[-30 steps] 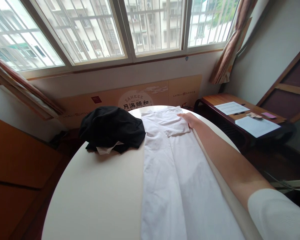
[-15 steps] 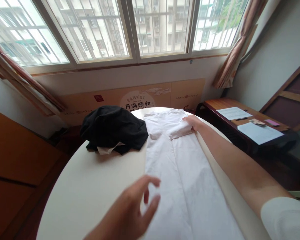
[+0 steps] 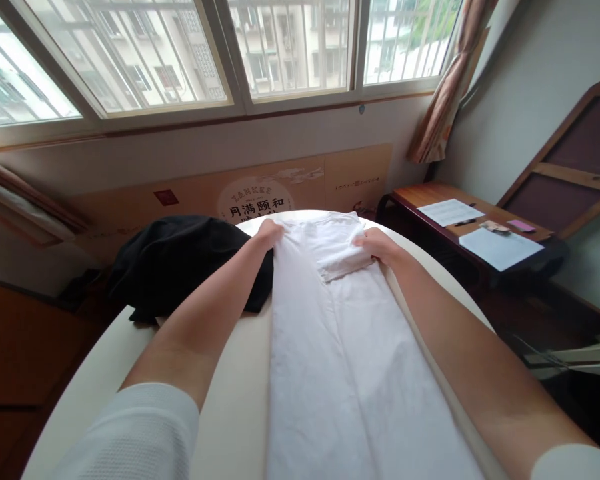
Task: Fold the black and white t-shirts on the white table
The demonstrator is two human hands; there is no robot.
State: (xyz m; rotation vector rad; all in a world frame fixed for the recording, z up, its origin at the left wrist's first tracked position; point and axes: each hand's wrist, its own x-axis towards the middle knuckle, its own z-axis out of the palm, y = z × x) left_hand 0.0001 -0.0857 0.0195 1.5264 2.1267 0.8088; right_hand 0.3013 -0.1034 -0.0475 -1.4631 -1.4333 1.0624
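A white shirt (image 3: pixel 320 347), folded into a long strip, runs from the table's far edge toward me. At its far left corner, my left hand (image 3: pixel 270 235) is closed, pinching the cloth. My right hand (image 3: pixel 379 244) grips the far right side, beside a short folded flap that looks like a sleeve. Some fingertips of both hands are hidden by the fabric or by the hands themselves. Just left of the shirt lies a bunched black cloth (image 3: pixel 165 260), partly covered by my left forearm.
The round white table (image 3: pixel 230 413) carries both cloths. Beyond it, a printed cardboard panel (image 3: pixel 350 177) leans under the barred window. To the right stands a low wooden table (image 3: pixel 405 195) with paper sheets (image 3: pixel 503 249) and a pen.
My left hand has reached forward from above the near part of the shirt and taken hold of its far left corner. My right hand keeps its grip. The view has shifted slightly right.
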